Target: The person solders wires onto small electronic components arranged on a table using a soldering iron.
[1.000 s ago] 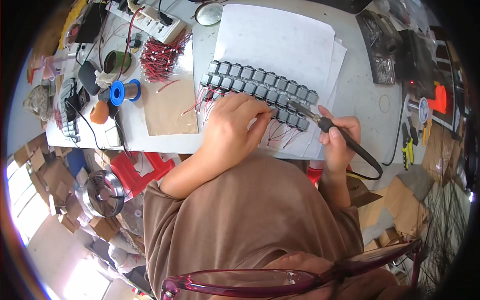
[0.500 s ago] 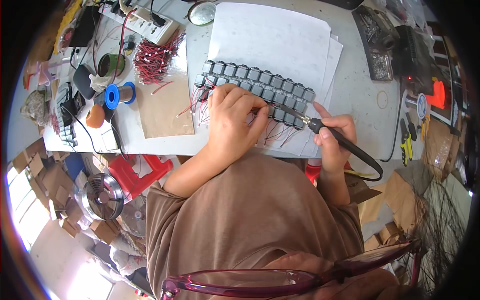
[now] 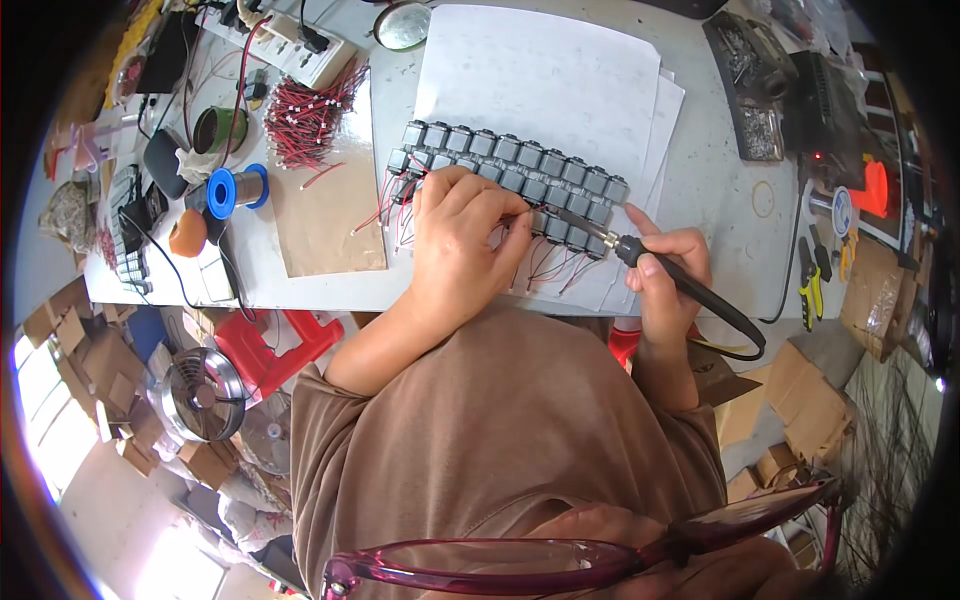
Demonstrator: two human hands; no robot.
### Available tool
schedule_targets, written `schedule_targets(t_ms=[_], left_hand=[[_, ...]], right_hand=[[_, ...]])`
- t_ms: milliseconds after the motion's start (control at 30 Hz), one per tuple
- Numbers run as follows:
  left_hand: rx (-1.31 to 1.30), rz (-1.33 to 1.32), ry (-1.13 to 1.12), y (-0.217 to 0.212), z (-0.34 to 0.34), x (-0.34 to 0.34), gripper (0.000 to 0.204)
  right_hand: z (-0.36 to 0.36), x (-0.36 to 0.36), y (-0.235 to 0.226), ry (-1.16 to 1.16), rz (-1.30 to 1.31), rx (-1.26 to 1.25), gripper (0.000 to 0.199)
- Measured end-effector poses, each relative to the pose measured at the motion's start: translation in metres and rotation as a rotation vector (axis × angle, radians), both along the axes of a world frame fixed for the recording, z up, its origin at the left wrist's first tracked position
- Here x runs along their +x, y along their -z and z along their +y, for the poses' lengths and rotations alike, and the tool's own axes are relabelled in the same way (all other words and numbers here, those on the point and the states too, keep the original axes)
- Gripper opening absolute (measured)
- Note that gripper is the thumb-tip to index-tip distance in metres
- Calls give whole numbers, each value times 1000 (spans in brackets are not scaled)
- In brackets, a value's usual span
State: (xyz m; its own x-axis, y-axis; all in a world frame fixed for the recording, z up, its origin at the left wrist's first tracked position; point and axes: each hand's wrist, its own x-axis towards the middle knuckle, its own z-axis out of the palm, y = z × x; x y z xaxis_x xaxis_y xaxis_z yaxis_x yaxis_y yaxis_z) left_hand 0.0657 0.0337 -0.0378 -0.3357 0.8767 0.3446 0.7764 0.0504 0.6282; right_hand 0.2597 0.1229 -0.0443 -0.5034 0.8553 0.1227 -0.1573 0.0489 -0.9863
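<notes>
Here, grey blocks [image 3: 535,188]; pale table [image 3: 725,240]; boxes [image 3: 112,360]

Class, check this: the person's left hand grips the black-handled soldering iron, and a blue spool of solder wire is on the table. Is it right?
Wrong hand: the right hand grips the soldering iron, as the head view shows. A blue spool of solder wire is on the table.

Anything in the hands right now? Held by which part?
Right hand: the soldering iron, by its black handle. Left hand: fingers bent in at the grey blocks; can't tell what, if anything, they grip.
</notes>
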Motion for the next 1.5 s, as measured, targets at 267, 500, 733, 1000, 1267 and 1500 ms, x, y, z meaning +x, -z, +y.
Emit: schedule_targets(t_ms=[267, 500, 733, 1000, 1267, 1500], left_hand=[[-8, 16, -1, 0, 0, 1, 12], [-11, 20, 0, -1, 1, 2, 12], [-3, 45, -8, -1, 0, 2, 13], [12, 77, 39, -9, 0, 5, 12], [-29, 37, 72, -11, 7, 10, 11], [-75, 39, 96, -17, 11, 9, 8]], right_hand=[[0, -1, 1, 14, -9, 30, 10], [0, 2, 0, 31, 21, -9, 10], [0, 11, 11, 69, 69, -19, 12], [0, 14, 13, 74, 109, -43, 12], [-1, 13, 9, 39, 27, 31, 11], [0, 14, 11, 33, 34, 39, 11]])
